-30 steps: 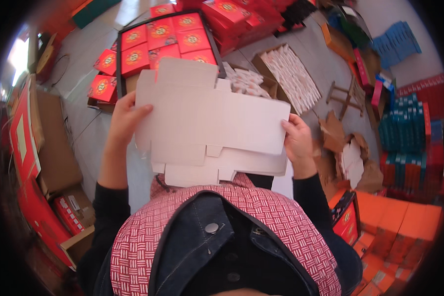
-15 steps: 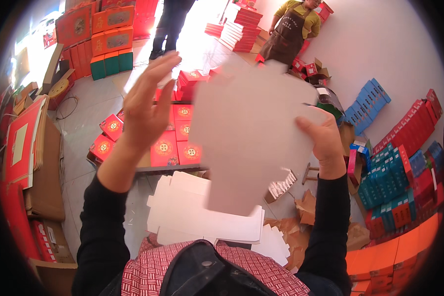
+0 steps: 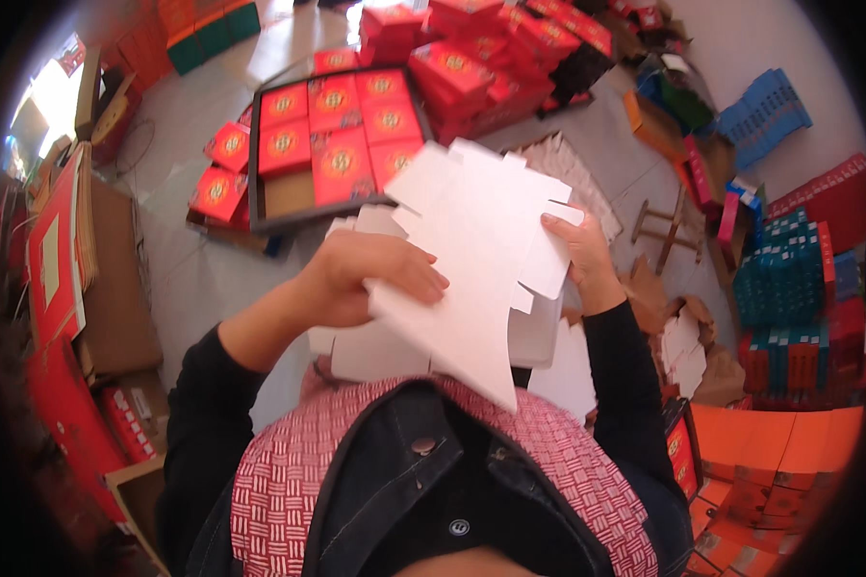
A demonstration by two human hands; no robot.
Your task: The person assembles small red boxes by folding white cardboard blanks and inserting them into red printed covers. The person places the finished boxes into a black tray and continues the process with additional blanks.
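Observation:
A flat white cardboard box blank [image 3: 467,231], cut with tabs and flaps, is held up in front of my chest. My left hand [image 3: 380,274] grips its left side, fingers lying over the face and one edge bending up beneath them. At the right edge, my right hand [image 3: 584,252] pinches a flap, the thumb on top and the other fingers mostly hidden behind. More white blanks [image 3: 380,351] lie beneath it, close to my checked red apron [image 3: 293,452].
Beyond my hands is a dark-rimmed tray [image 3: 257,183] of red boxes, with a heap of red boxes [image 3: 491,72] beside it. A small wooden stool [image 3: 666,231] stands right. Orange boxes [image 3: 770,438] and teal boxes [image 3: 784,264] are stacked right; brown cardboard [image 3: 120,288] leans left.
The blank has come down and tilted, its lower corner now near my chest. My left hand, raised and apart before, has closed on its left side. The view has tipped downward.

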